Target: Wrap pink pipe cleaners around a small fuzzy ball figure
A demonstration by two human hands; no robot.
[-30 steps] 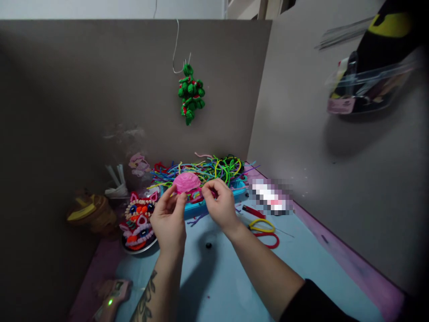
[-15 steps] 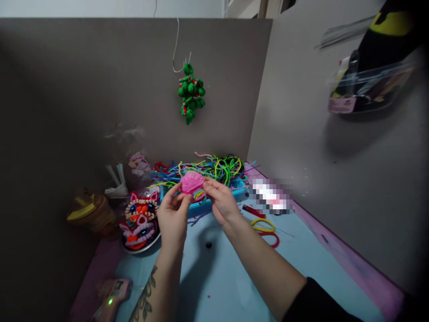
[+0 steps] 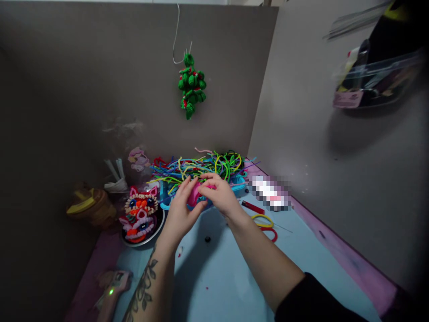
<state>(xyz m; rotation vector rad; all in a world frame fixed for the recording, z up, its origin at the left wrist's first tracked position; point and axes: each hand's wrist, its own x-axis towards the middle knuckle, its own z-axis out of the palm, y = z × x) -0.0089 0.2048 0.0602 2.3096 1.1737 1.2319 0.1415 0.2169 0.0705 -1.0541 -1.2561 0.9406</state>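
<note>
A bright pink pipe-cleaner piece (image 3: 194, 196) is held up over the table between both hands, its shape largely covered by the fingers. My left hand (image 3: 182, 208) closes on its left side, thumb below and fingers above. On the other side, my right hand (image 3: 219, 197) pinches it with bent fingers. Just behind the hands, a blue tray (image 3: 163, 201) holds a heap of many-coloured pipe cleaners (image 3: 217, 166).
Left: a bowl (image 3: 142, 243) with fuzzy animal faces (image 3: 140, 208), and a pink glue gun (image 3: 115, 290) with a green light. Right: scissors (image 3: 263, 220) and a red stick-shaped item (image 3: 253, 207). A black bead (image 3: 208, 239) lies mid-table; a green ornament (image 3: 192, 85) hangs behind.
My fingers have wrapped over the pink piece, which showed openly before with coloured strands beneath it. My hands are closer together, and the view has tipped slightly downward.
</note>
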